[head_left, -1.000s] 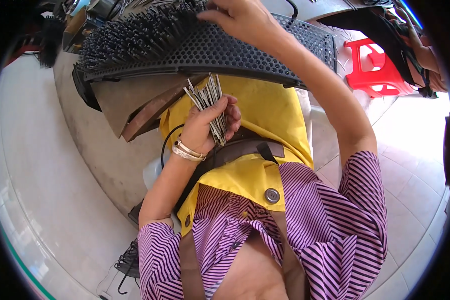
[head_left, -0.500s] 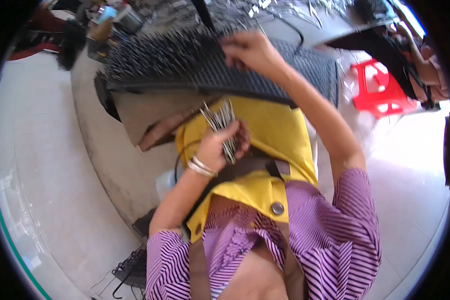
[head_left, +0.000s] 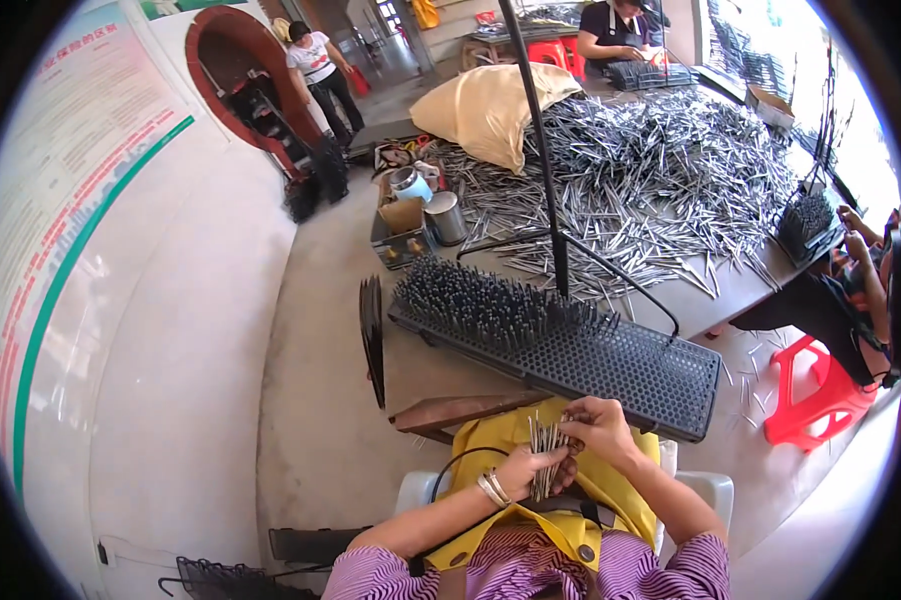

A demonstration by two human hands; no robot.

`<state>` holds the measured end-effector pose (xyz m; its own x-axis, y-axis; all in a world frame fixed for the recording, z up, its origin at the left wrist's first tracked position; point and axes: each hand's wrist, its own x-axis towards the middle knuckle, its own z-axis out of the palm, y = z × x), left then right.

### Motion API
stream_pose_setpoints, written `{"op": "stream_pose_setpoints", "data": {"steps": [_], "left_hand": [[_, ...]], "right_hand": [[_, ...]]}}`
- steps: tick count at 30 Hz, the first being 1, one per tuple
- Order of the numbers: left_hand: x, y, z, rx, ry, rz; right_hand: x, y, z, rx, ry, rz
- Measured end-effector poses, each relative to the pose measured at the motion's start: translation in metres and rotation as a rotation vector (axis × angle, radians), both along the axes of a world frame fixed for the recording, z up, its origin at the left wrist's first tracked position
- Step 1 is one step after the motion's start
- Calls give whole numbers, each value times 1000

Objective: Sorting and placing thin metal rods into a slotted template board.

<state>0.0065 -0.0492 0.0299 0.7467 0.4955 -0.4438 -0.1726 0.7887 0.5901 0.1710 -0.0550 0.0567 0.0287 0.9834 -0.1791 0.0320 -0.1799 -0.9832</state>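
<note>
A bundle of thin metal rods [head_left: 543, 452] stands roughly upright in my left hand [head_left: 520, 474], its fingers wrapped round it. My right hand [head_left: 606, 432] is closed in a pinch at the upper ends of these rods, on the bundle's right side. Which rods its fingertips grip is partly hidden. Just beyond both hands lies a long black perforated tray [head_left: 625, 372] on the table's near edge. Dark rods [head_left: 475, 308] stand packed in its left part; rows of open holes show on its right.
A large heap of loose rods [head_left: 660, 180] covers the table behind a black upright post [head_left: 547, 150]. A beige sack [head_left: 480, 115], a metal canister [head_left: 446, 218] and a cardboard box [head_left: 402, 222] stand left. Co-workers sit right and far. A red stool [head_left: 815, 400] stands right.
My right hand has come back from above the tray to the rods in my left hand. The left hand keeps its bundle. The view has tilted up, showing more of the table and room.
</note>
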Motion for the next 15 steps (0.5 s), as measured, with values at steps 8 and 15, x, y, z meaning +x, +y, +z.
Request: {"op": "stream_pose_setpoints", "data": {"steps": [8, 15], "left_hand": [[0, -6, -5, 154, 185, 114], [0, -11, 0, 342, 193, 109]], "right_hand": [[4, -6, -23, 19, 154, -129], [-2, -19, -16, -68, 355, -121]]}}
